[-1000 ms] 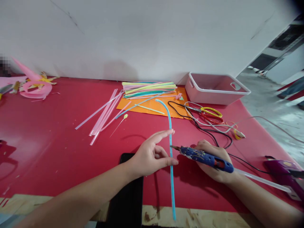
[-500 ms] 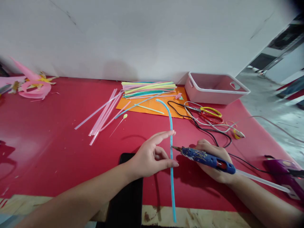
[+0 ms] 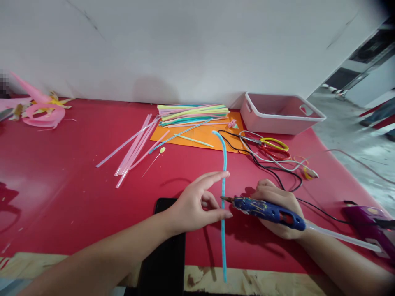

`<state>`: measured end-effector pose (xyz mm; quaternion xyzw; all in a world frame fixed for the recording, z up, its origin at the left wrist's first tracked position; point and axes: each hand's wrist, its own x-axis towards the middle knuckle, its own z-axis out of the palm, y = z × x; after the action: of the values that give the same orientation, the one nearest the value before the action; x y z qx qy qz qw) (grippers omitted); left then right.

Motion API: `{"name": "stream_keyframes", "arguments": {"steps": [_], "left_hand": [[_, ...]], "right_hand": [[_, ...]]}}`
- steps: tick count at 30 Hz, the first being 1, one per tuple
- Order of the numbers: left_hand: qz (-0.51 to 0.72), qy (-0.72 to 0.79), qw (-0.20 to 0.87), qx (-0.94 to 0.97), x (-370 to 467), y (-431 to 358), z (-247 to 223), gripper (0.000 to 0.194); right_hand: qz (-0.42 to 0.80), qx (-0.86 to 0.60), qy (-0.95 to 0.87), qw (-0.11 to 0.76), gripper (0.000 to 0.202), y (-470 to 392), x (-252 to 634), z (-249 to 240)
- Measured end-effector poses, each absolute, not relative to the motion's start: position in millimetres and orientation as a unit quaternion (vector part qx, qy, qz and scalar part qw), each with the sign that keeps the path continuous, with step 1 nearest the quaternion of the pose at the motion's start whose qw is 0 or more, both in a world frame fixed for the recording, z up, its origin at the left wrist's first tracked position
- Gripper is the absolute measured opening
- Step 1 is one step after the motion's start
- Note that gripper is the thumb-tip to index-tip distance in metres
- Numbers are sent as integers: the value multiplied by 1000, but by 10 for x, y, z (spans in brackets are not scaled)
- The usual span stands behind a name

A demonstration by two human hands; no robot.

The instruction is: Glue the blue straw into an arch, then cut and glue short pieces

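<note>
My left hand [image 3: 197, 201] holds a light blue pipe cleaner [image 3: 224, 158] upright in view, its index fingertip against it higher up and its thumb lower down. The pipe cleaner's far end bends to the left, and its near end reaches over the wooden table edge. My right hand [image 3: 277, 197] is wrapped round a blue hot glue gun [image 3: 262, 207] spotted with dried glue. The gun's nozzle meets the pipe cleaner between my left thumb and index finger. A clear glue stick [image 3: 342, 237] sticks out of the gun's back.
A bundle of coloured pipe cleaners [image 3: 194, 113] rests on an orange sheet [image 3: 197, 144]. Pink strips [image 3: 137, 148] lie to its left. Scissors [image 3: 274, 144] and cables [image 3: 262, 164] are at right, below a pink basket [image 3: 284, 119]. A black phone-like slab [image 3: 163, 263] lies beneath my left wrist.
The glue gun's nozzle has moved down along the pipe cleaner, toward my left thumb. The pipe cleaner's bent far end has shifted to the right, while my left hand stays nearly in place.
</note>
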<state>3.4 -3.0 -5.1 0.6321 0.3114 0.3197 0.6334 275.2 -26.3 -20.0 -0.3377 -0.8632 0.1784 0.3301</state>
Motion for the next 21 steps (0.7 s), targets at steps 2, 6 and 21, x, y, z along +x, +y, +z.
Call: {"name": "stream_keyframes", "arguments": {"steps": [2,6,21], "left_hand": [[318,314,628,637,36,-32,-48,83],[317,326,616,643,38,-32,-45,82],[318,327,614,644,35,-37,-48,84]], "right_hand": [[167,-340,-864,331,21,-267,2740,-198],[158,-401,-831,351,21,-301,2714,-195],[176,-384,-834,356,20,-277,2752,-230]]}}
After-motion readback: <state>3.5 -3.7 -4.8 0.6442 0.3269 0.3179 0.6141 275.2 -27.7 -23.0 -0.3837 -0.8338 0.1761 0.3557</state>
